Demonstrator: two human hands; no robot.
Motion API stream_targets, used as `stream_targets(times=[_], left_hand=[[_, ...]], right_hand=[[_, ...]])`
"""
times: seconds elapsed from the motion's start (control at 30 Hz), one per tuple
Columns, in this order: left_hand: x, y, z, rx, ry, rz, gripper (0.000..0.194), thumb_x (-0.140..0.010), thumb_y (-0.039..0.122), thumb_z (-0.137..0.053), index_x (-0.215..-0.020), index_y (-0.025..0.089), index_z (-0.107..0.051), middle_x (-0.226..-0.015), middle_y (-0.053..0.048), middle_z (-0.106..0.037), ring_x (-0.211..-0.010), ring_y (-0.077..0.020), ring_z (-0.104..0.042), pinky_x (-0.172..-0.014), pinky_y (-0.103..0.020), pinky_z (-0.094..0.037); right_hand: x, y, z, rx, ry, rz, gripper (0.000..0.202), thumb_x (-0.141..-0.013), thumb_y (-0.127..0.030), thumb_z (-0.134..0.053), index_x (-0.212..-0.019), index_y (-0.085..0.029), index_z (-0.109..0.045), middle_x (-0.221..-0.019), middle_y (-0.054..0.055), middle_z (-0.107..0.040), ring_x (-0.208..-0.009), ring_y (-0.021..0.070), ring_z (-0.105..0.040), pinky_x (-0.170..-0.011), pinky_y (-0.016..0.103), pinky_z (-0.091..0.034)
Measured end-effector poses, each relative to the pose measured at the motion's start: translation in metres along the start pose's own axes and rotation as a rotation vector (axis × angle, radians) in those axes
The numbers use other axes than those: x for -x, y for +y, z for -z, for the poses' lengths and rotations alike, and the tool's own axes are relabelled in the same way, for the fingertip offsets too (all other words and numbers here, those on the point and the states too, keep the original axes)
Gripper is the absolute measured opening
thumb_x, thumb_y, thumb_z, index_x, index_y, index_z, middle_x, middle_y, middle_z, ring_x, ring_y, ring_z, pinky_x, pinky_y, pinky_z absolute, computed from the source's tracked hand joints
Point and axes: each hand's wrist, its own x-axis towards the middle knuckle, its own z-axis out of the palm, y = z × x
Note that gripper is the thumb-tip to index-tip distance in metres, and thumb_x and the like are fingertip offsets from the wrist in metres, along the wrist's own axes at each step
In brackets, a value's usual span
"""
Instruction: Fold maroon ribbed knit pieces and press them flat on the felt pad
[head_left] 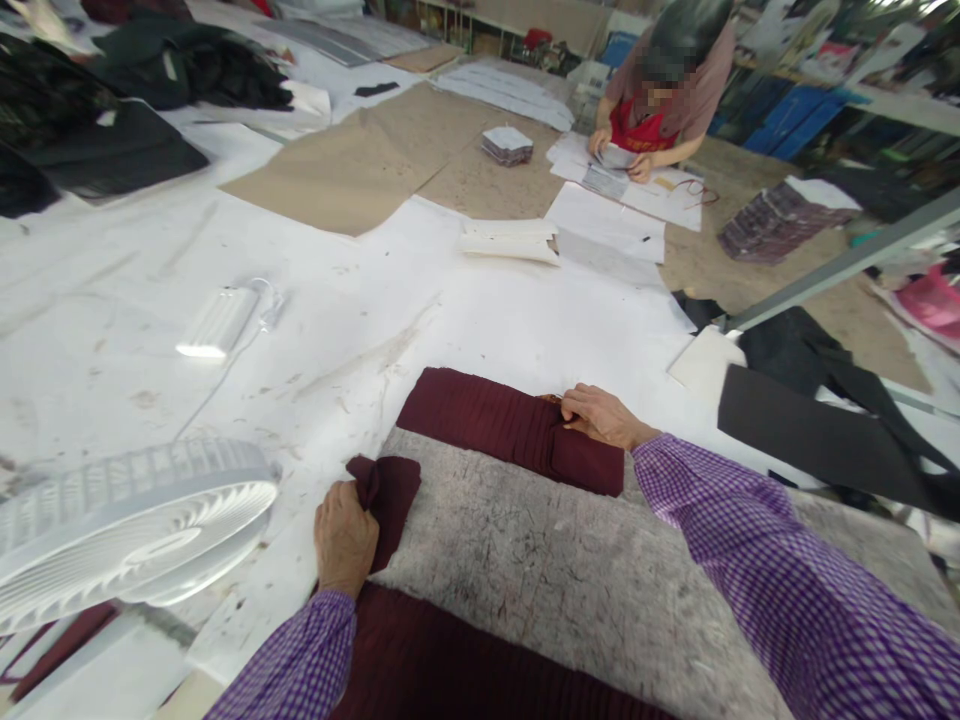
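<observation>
Maroon pleated cloth (465,665) lies nearest the camera, along the lower edge of a mottled grey sheet (540,550) on the white-covered counter (337,330). At the sheet's left side, the left hand (346,538) has its grip closed on a small maroon piece (397,505), bunched at its upper end. Across the sheet's far edge lies a stacked maroon strip (502,420), layered in overlapping folds; the right hand (600,415) rests at its right part, fingers bent, the grip pinching the cloth near the upper edge. To the left stands a white fan (157,540), with a white power strip (217,322) beyond it. Dark fabric pieces (817,430) lie to the right. Across the counter, a person (675,90) leans over papers (637,195).
</observation>
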Motion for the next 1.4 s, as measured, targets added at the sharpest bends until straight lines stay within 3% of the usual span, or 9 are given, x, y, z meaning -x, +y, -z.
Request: stream_targets(times=[0.2, 0.33, 0.53, 0.73, 0.9, 1.1, 1.4], left_hand=[[0.0, 0.001, 0.002, 0.006, 0.007, -0.003, 0.016, -0.079, 0.011, -0.039, -0.092, 0.015, -0.047, -0.083, -0.008, -0.055, -0.081, -0.0245, -0.054, -0.077, -0.035, -0.042], [0.0, 0.001, 0.001, 0.007, 0.01, -0.004, 0.015, -0.079, 0.011, -0.04, -0.091, 0.015, -0.047, -0.082, -0.008, -0.055, -0.081, -0.0247, -0.054, -0.078, -0.036, -0.042], [0.0, -0.001, -0.001, 0.017, 0.0, 0.002, 0.017, -0.077, 0.01, -0.04, -0.092, 0.016, -0.047, -0.081, -0.007, -0.054, -0.081, -0.0247, -0.054, -0.077, -0.036, -0.043], [0.0, -0.001, -0.001, 0.029, -0.004, 0.002, 0.017, -0.078, 0.011, -0.04, -0.092, 0.016, -0.047, -0.083, -0.008, -0.053, -0.08, -0.0252, -0.053, -0.077, -0.037, -0.042], [0.0, 0.0, 0.0, 0.041, -0.008, -0.002, 0.017, -0.078, 0.011, -0.039, -0.092, 0.017, -0.046, -0.081, -0.007, -0.053, -0.079, -0.0253, -0.053, -0.076, -0.037, -0.042], [0.0, 0.0, 0.001, 0.044, -0.012, 0.005, 0.015, -0.077, 0.011, -0.038, -0.089, 0.018, -0.045, -0.08, -0.007, -0.051, -0.078, -0.0251, -0.053, -0.075, -0.037, -0.042], [0.0, 0.0, 0.002, 0.055, -0.02, 0.008, 0.016, -0.077, 0.011, -0.039, -0.09, 0.019, -0.044, -0.081, -0.007, -0.051, -0.079, -0.0252, -0.052, -0.076, -0.037, -0.041]], right_hand=[[0.005, 0.005, -0.008, -0.056, -0.019, -0.131, 0.015, -0.086, -0.036, -0.054, -0.091, -0.022, -0.057, -0.088, 0.006, -0.059, -0.086, 0.0223, -0.052, -0.079, 0.034, -0.04], [0.008, 0.013, -0.008, -0.075, -0.045, -0.321, 0.037, -0.079, -0.047, -0.06, -0.106, -0.022, -0.059, -0.092, 0.009, -0.059, -0.09, 0.0273, -0.054, -0.08, 0.039, -0.041], [0.028, 0.022, 0.01, -0.193, -0.149, -0.527, 0.039, -0.075, -0.055, -0.058, -0.093, -0.02, -0.063, -0.082, 0.005, -0.064, -0.076, 0.0231, -0.059, -0.067, 0.032, -0.042], [0.057, 0.022, 0.012, -0.297, -0.149, -0.657, 0.045, -0.076, -0.056, -0.053, -0.096, -0.018, -0.065, -0.09, 0.007, -0.068, -0.084, 0.0248, -0.062, -0.071, 0.032, -0.043], [0.063, 0.017, 0.004, -0.345, -0.151, -0.707, 0.044, -0.075, -0.054, -0.056, -0.095, -0.016, -0.065, -0.084, 0.007, -0.069, -0.081, 0.0252, -0.063, -0.068, 0.032, -0.043], [0.061, 0.019, 0.002, -0.396, -0.188, -0.707, 0.035, -0.078, -0.047, -0.059, -0.091, -0.015, -0.064, -0.078, 0.004, -0.068, -0.074, 0.0191, -0.062, -0.069, 0.033, -0.046], [0.064, 0.019, 0.003, -0.448, -0.204, -0.667, 0.031, -0.083, -0.042, -0.059, -0.096, -0.014, -0.064, -0.086, 0.004, -0.068, -0.078, 0.0176, -0.064, -0.073, 0.034, -0.051]])
